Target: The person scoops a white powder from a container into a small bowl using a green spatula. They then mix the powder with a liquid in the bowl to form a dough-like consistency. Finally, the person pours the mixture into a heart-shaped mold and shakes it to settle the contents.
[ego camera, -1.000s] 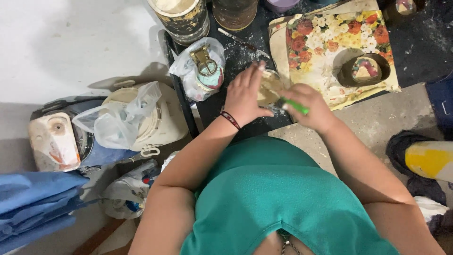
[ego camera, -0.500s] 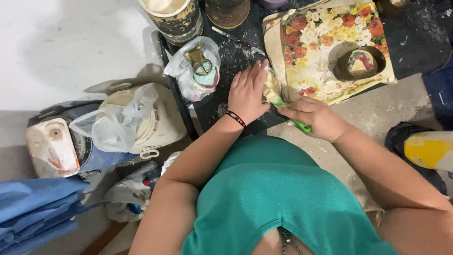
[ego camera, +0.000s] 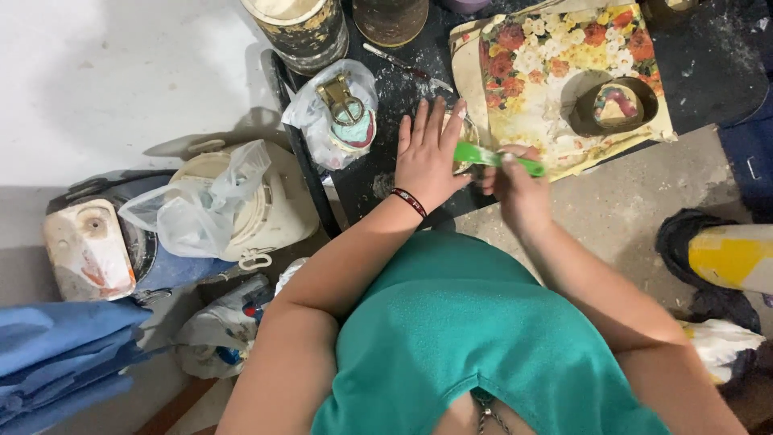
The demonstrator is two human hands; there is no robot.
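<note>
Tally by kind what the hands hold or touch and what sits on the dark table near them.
Green-handled tools: 1, in the right hand
Small pieces under the left hand: 1
Floral sheets: 1
Oval frames: 1
Clear bags with items: 1
Paint-stained cans: 2
Total: 7

The light is bright and even, coming from above. The white floor [ego camera: 121,72] looks nearly overexposed, with soft shadows beside the bucket [ego camera: 250,201]. The dark bench [ego camera: 708,64] stays dim. The picture is sharp, edges slightly bent.
</note>
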